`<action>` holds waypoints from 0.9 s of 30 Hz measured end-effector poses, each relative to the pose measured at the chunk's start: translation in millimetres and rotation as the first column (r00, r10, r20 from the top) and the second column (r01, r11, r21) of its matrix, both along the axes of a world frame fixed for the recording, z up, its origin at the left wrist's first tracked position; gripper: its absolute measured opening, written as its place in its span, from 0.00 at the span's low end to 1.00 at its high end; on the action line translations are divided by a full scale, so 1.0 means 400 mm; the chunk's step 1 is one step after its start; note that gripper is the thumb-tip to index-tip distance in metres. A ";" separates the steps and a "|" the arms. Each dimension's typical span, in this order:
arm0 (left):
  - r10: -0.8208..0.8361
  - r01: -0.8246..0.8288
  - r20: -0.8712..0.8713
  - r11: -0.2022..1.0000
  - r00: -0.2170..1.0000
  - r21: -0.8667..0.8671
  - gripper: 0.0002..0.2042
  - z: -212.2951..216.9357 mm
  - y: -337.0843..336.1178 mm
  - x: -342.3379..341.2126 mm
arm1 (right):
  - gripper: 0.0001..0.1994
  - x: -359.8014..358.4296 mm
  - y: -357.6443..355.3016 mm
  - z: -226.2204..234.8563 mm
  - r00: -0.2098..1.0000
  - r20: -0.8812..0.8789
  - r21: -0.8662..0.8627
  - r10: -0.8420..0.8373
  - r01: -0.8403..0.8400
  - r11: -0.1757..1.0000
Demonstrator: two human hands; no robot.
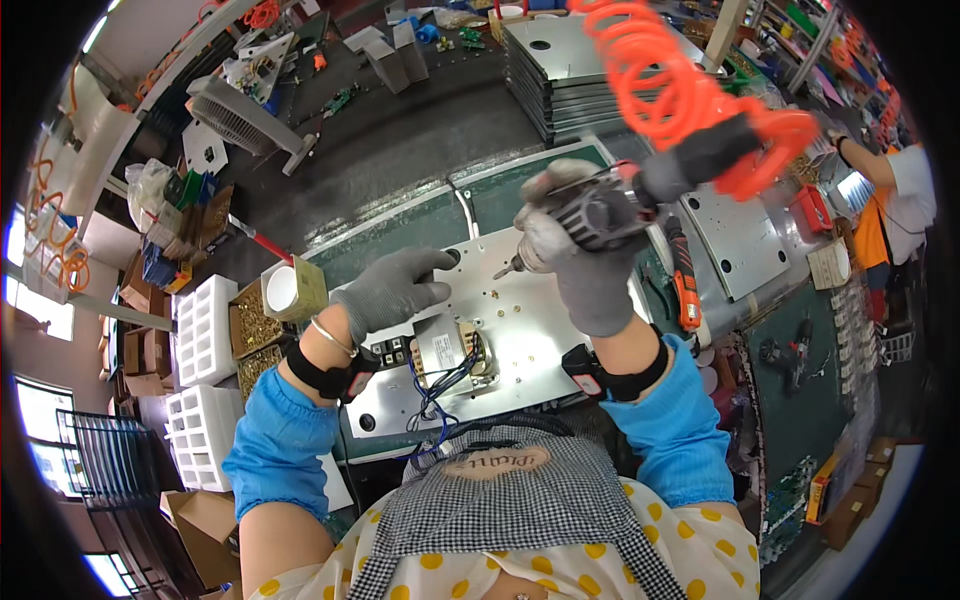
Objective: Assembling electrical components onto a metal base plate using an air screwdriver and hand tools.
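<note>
My right hand (585, 255), in a grey glove, is wrapped round a dark pistol-shaped air drill (600, 212). Its bit (508, 268) points left and down above a silver metal plate (530, 345). My left hand (395, 290), also gloved, is over the plate's left part, fingers stretched to the right and apart, with nothing visible in them. One finger reaches close to a dark round hole (453, 255). Fixed on the plate below my hands is a transformer (440, 350) with dark blue wires (430, 405), beside a black terminal block (392, 351).
An orange coiled hose (660, 90) runs up from the drill. An orange-and-black screwdriver (684, 280) and pliers (655, 295) lie at right, near another plate (735, 245). Boxes of brass-coloured screws (258, 318) and white foam trays (205, 330) stand left. A person (895, 200) works far right.
</note>
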State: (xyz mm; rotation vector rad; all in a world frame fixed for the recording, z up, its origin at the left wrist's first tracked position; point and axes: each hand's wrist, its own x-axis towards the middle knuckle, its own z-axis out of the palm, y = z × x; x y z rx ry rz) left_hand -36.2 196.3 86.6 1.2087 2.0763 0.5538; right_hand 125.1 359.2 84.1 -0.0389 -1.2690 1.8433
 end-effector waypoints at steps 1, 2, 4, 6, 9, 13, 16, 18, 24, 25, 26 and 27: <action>0.004 -0.004 0.008 1.000 1.000 -0.017 0.22 0.001 0.004 -0.016 | 0.22 -0.017 0.003 -0.022 0.998 0.008 0.074 -0.070 0.069 0.995; -0.006 0.007 0.014 0.996 1.000 -0.085 0.21 -0.001 0.011 -0.034 | 0.21 -0.017 0.004 -0.039 0.995 0.085 0.024 -0.047 0.045 0.999; -0.036 0.042 0.050 0.992 0.998 -0.118 0.21 -0.017 0.027 -0.069 | 0.21 -0.014 -0.001 -0.062 0.997 0.078 -0.065 -0.007 0.012 0.998; -0.067 0.081 0.092 0.985 0.993 -0.151 0.22 -0.044 0.038 -0.085 | 0.21 -0.018 0.000 -0.074 0.999 0.040 -0.105 -0.005 0.009 0.994; -0.156 0.162 0.053 0.974 0.986 -0.156 0.24 -0.064 0.059 -0.081 | 0.21 -0.007 0.001 -0.044 0.999 0.001 -0.153 -0.037 0.037 0.988; -0.281 0.317 0.180 0.923 0.943 -0.219 0.29 -0.076 0.119 -0.071 | 0.22 -0.001 0.021 -0.018 0.987 -0.046 -0.128 -0.156 0.149 0.981; -0.307 0.349 0.229 0.921 0.924 -0.173 0.24 -0.076 0.140 -0.062 | 0.23 0.005 0.030 0.002 0.979 -0.197 -0.196 -0.046 0.007 0.981; -0.272 0.300 0.350 0.954 0.896 -0.028 0.23 -0.103 0.134 -0.070 | 0.23 0.013 0.016 0.033 0.982 -0.177 -0.209 -0.066 0.028 0.978; -0.292 0.286 0.077 0.955 0.953 0.078 0.18 -0.069 0.068 -0.081 | 0.22 0.003 -0.001 0.061 0.970 -0.235 -0.196 -0.065 0.018 0.980; -0.278 0.273 0.074 0.959 0.958 0.078 0.18 -0.059 0.045 -0.075 | 0.22 0.002 -0.005 0.067 0.963 -0.259 -0.216 -0.067 0.010 0.976; -0.175 0.135 0.207 0.972 0.963 0.194 0.19 -0.048 0.018 -0.064 | 0.22 0.003 -0.005 0.069 0.962 -0.263 -0.172 -0.071 0.026 0.985; -0.085 -0.020 0.344 0.957 0.935 0.290 0.19 -0.035 -0.009 -0.055 | 0.23 0.006 -0.013 0.081 0.946 -0.325 -0.199 -0.011 -0.058 0.978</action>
